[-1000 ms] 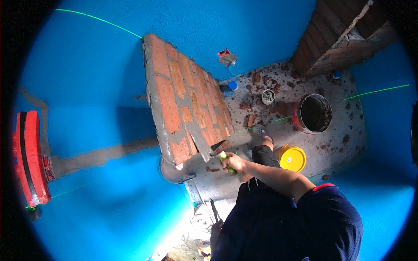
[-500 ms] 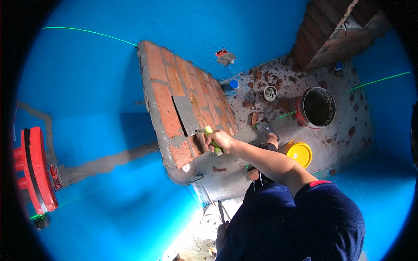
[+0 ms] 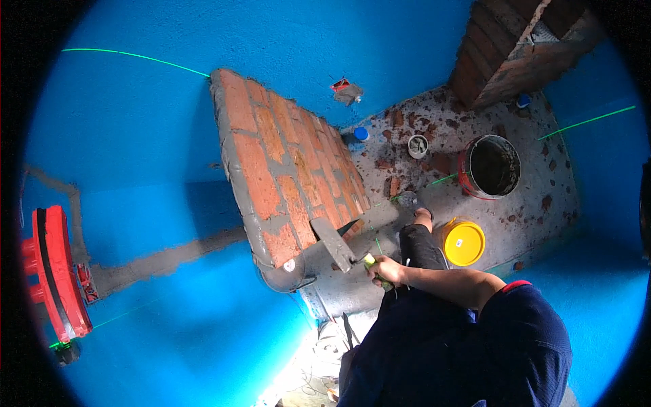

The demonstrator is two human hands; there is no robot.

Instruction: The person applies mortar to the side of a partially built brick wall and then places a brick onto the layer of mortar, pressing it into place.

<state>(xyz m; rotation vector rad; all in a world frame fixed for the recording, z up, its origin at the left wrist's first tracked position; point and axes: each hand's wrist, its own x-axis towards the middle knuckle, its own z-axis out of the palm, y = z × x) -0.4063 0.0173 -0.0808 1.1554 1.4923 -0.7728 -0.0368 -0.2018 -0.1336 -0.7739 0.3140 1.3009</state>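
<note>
My right hand [image 3: 386, 271] is closed round the yellow-green handle of a trowel [image 3: 330, 243]. The trowel's grey blade points up and left, overlapping the lower right edge of a brick wall [image 3: 254, 166] in the view; whether it touches the wall I cannot tell. Grey mortar fills the joints between the orange-red bricks and coats the wall's left end. My left hand does not show.
A mortar bucket [image 3: 495, 167], a yellow-lidded pail [image 3: 464, 242] and a small white tub [image 3: 418, 146] stand on the floor among brick scraps. Another brick structure [image 3: 495, 57] rises at the far right. A red plastic object [image 3: 60, 271] is at the left.
My right hand and the trowel have moved down and right, nearer my body. The blade has left the middle of the brick face, where mortar joints now show.
</note>
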